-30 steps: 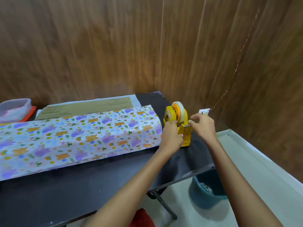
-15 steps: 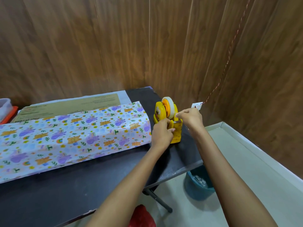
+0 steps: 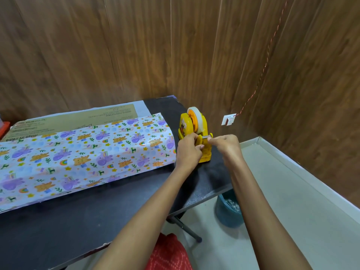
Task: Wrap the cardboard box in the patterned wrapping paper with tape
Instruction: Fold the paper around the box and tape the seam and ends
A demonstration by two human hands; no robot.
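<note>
The left hand [image 3: 190, 151] is clenched round the front of the yellow plastic tape dispenser [image 3: 196, 133], steadying it. The right hand [image 3: 226, 143] meets it from the other side, fingertips pinched at the small metal cutter. It is most likely holding the free end of the clear tape [image 3: 195, 116], though the strip is too thin and glassy to make out. The tape sits above the grip as a pale roll on an orange hub. The dispenser is rounded, glossy and hard.

Just left of the left hand lies the task's glossy wrapping paper printed with purple and orange animals [image 3: 87, 152]. It is draped in a long, smooth hump, with its near edge loose on the matte black table [image 3: 97, 221]. Beyond it the flat brown printed cardboard box [image 3: 68, 122] shows uncovered along its far side.

The wrap looks barely begun: the paper is laid over but no tape is seen on it, and the ends are unfolded. Fetching a strip seems to be the step in hand.

Below the right forearm stands a blue round bin [image 3: 228, 211].
</note>
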